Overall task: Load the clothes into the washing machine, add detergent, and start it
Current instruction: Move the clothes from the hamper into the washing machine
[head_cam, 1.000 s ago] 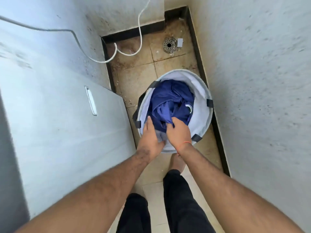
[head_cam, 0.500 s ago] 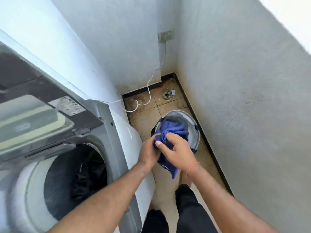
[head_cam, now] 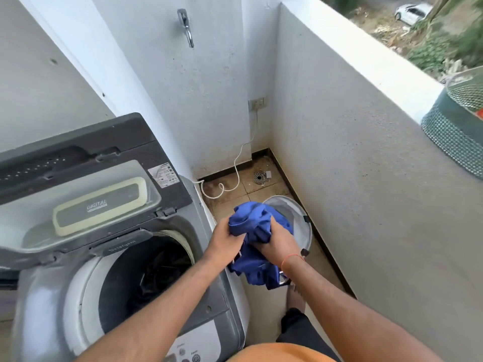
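Wall tap (head_cam: 186,27), floor drain (head_cam: 259,177), green mesh basket (head_cam: 454,131) on ledge (head_cam: 366,56)

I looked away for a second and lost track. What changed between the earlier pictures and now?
Both hands, left and right, lifted the blue garment up out of the laundry basket and toward the washing machine. Both kept their grip throughout. The basket stayed on the floor; the machine's lid is open.

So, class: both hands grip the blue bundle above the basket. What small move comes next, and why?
Probably swing the blue bundle left over the open drum and drop it. Both the left hand and right hand hold it clear of the basket, and the lid is up.
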